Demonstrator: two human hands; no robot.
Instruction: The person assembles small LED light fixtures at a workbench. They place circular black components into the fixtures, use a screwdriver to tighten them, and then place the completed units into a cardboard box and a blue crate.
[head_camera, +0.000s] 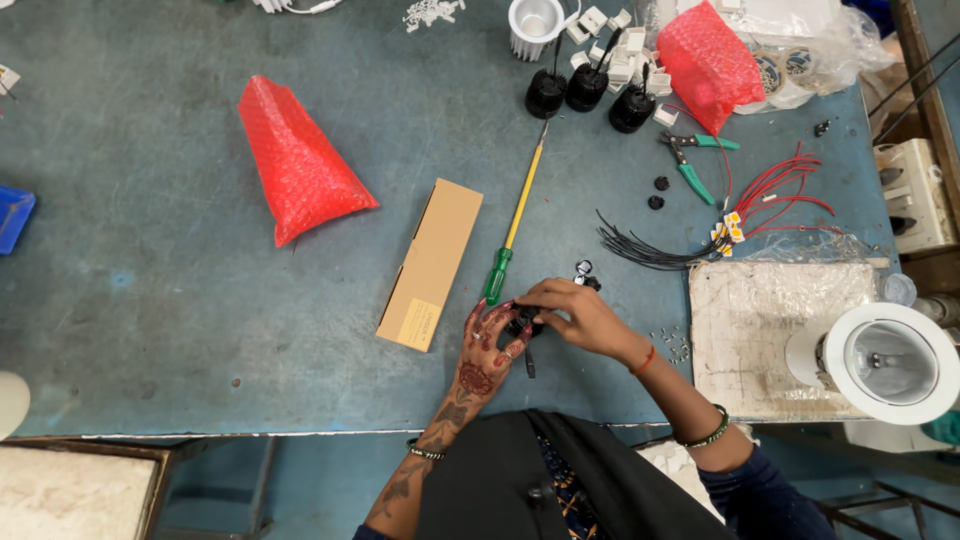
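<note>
Black part (523, 322) pinched between left hand (487, 350) and right hand (578, 315) (grips closed).

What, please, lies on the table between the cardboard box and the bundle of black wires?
In the head view, the screwdriver, yellow shaft and green handle, lies between the cardboard box and black wires.

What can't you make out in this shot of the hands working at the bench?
Head view only:
- The small black part: mostly covered by the left hand and right hand, so its shape and each hand's grip on it are unclear.
- The tiny screws: too small to count.
- The blue tray: cut off by the left edge.
- The white lamp housing: its inside is blurred by glare.
</note>
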